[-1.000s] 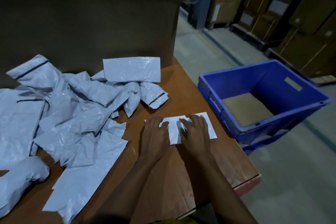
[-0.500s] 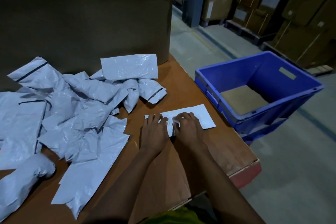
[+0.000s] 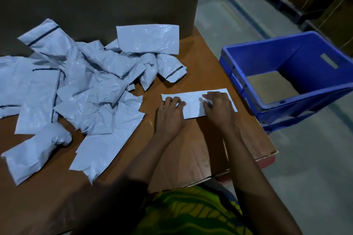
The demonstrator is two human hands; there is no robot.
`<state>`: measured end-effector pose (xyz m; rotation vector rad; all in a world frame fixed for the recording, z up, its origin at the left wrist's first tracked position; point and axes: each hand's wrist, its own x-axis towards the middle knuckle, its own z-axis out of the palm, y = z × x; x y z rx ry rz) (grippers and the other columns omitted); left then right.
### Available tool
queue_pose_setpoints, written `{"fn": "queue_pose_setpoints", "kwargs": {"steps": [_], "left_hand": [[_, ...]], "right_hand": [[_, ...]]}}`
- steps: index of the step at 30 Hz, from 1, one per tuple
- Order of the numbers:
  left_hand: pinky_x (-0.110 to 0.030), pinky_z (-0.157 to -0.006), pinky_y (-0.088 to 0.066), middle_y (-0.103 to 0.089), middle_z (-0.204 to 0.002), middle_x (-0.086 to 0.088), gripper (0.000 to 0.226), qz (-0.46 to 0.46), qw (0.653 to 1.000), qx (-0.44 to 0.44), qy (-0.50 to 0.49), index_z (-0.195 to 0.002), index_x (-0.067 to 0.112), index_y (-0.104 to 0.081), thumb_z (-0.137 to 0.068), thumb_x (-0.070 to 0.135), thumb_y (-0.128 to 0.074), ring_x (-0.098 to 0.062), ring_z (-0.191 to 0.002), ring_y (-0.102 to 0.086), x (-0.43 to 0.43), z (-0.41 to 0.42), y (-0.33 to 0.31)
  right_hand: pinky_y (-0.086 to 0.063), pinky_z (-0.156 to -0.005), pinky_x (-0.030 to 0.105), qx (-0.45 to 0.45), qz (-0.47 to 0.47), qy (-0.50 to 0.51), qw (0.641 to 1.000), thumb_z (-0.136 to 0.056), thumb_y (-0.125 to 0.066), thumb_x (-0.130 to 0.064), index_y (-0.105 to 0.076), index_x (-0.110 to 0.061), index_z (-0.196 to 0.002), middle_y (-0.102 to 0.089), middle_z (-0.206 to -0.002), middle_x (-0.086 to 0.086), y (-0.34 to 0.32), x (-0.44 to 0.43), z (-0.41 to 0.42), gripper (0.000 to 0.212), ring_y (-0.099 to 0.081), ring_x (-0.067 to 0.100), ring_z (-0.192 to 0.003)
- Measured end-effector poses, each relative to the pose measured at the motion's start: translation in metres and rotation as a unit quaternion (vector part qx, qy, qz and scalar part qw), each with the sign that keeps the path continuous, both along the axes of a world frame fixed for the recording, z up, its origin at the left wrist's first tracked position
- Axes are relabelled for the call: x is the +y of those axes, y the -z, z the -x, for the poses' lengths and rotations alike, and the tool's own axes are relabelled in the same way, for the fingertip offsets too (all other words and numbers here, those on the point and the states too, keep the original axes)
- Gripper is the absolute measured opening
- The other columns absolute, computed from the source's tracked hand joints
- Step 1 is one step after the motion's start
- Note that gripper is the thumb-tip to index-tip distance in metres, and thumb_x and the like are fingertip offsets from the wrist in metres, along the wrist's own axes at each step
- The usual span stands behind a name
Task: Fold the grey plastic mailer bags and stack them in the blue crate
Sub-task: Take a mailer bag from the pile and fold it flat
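Brown bench (image 3: pixel 191 150) holds the folded mailer (image 3: pixel 193 104) near its right edge, long axis running left-right toward the blue crate (image 3: pixel 240 63). Right grip (image 3: pixel 219 109) lies flat, pressing it; left grip (image 3: pixel 171 115) rests bent fingertips on its left end, pinch unclear.

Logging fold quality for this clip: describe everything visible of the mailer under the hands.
The mailer is a pale grey plastic rectangle, folded flat, lying askew on the brown table near its edge beside the blue crate. The left hand rests on its left end, the right hand lies on its right half.
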<state>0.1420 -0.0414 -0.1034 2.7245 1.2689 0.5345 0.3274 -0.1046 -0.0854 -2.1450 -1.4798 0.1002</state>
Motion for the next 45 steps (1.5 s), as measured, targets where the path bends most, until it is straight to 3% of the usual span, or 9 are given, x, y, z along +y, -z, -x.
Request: {"fn": "queue_pose_setpoints", "kwargs": {"steps": [3, 9, 15, 21, 26, 30, 34, 41, 45], "left_hand": [[-0.047, -0.102, -0.039, -0.066, -0.127, -0.010, 0.039, 0.025, 0.999, 0.032, -0.014, -0.123, 0.012, -0.073, -0.084, 0.013, -0.071, -0.033, -0.115, -0.056, -0.003, -0.006, -0.007], [-0.045, -0.089, -0.040, -0.068, -0.124, -0.005, 0.028, 0.015, 0.999, -0.042, 0.001, -0.119, 0.017, -0.075, -0.092, 0.016, -0.069, -0.029, -0.114, -0.058, 0.001, -0.043, -0.005], [-0.044, -0.091, -0.035, -0.065, -0.129, 0.002, 0.037, -0.028, 0.999, -0.017, -0.032, -0.122, 0.022, -0.070, -0.095, 0.033, -0.048, -0.025, -0.110, -0.056, -0.008, -0.052, 0.010], [-0.045, -0.092, -0.037, -0.065, -0.129, 0.002, 0.029, -0.008, 0.998, -0.024, -0.050, -0.121, 0.025, -0.071, -0.095, 0.030, -0.059, -0.025, -0.112, -0.056, -0.007, -0.056, 0.011], [-0.046, -0.094, -0.037, -0.069, -0.124, -0.004, 0.026, 0.019, 0.996, -0.063, -0.057, -0.116, 0.020, -0.076, -0.091, 0.020, -0.073, -0.027, -0.114, -0.057, -0.011, -0.072, -0.001], [-0.048, -0.097, -0.042, -0.066, -0.128, 0.000, 0.025, 0.016, 0.995, -0.070, -0.069, -0.117, 0.024, -0.074, -0.097, 0.029, -0.061, -0.023, -0.119, -0.055, -0.027, -0.073, 0.006], [-0.050, -0.103, -0.041, -0.064, -0.134, 0.002, 0.028, 0.019, 0.992, -0.099, -0.071, -0.122, 0.027, -0.072, -0.102, 0.033, -0.054, -0.022, -0.124, -0.054, -0.032, -0.070, 0.016], [-0.043, -0.094, -0.043, -0.072, -0.117, -0.003, 0.022, -0.023, 0.987, -0.151, -0.054, -0.110, 0.019, -0.079, -0.096, 0.024, -0.063, -0.026, -0.107, -0.065, -0.044, -0.056, 0.019], [-0.041, -0.092, -0.045, -0.071, -0.121, 0.001, 0.019, -0.013, 0.983, -0.169, -0.070, -0.111, 0.023, -0.077, -0.095, 0.023, -0.068, -0.021, -0.106, -0.062, -0.049, -0.055, 0.029]], "right_hand": [[-0.047, -0.102, 0.038, -0.014, -0.003, 0.025, 1.000, -0.097, -0.066, -0.027, -0.076, -0.017, -0.122, -0.069, -0.129, 0.006, 0.014, -0.007, -0.005, 0.029, -0.057, 0.025, -0.122], [-0.046, -0.103, 0.035, -0.002, -0.070, 0.034, 0.997, -0.100, -0.063, -0.027, -0.074, -0.015, -0.124, -0.068, -0.129, 0.004, 0.028, -0.017, 0.002, 0.029, -0.055, 0.022, -0.125], [-0.046, -0.101, 0.034, -0.020, 0.008, -0.011, 1.000, -0.100, -0.059, -0.034, -0.075, -0.022, -0.122, -0.070, -0.129, 0.001, 0.025, 0.002, -0.028, 0.030, -0.061, 0.021, -0.122], [-0.044, -0.104, 0.037, -0.021, -0.042, 0.004, 0.999, -0.102, -0.063, -0.029, -0.071, -0.017, -0.130, -0.064, -0.136, 0.003, 0.027, -0.012, -0.033, 0.031, -0.052, 0.020, -0.125], [-0.038, -0.109, 0.037, -0.027, -0.008, -0.016, 0.999, -0.101, -0.064, -0.027, -0.070, -0.015, -0.131, -0.063, -0.139, 0.007, 0.022, -0.012, -0.035, 0.034, -0.052, 0.023, -0.129], [-0.047, -0.103, 0.042, -0.048, -0.049, -0.024, 0.997, -0.093, -0.072, -0.017, -0.073, -0.011, -0.122, -0.067, -0.130, 0.008, 0.015, -0.037, -0.027, 0.030, -0.054, 0.023, -0.122], [-0.049, -0.104, 0.040, -0.042, -0.047, -0.041, 0.997, -0.097, -0.068, -0.020, -0.071, -0.011, -0.128, -0.068, -0.132, 0.007, 0.022, -0.054, -0.028, 0.033, -0.056, 0.023, -0.125], [-0.057, -0.092, 0.039, -0.064, -0.034, -0.076, 0.994, -0.088, -0.074, -0.004, -0.077, -0.004, -0.114, -0.074, -0.120, 0.014, 0.017, -0.053, -0.029, 0.027, -0.068, 0.033, -0.120], [-0.061, -0.081, 0.036, -0.062, -0.021, -0.078, 0.995, -0.085, -0.072, 0.001, -0.077, -0.010, -0.113, -0.074, -0.122, 0.009, 0.017, -0.054, -0.029, 0.030, -0.066, 0.028, -0.123]]}}
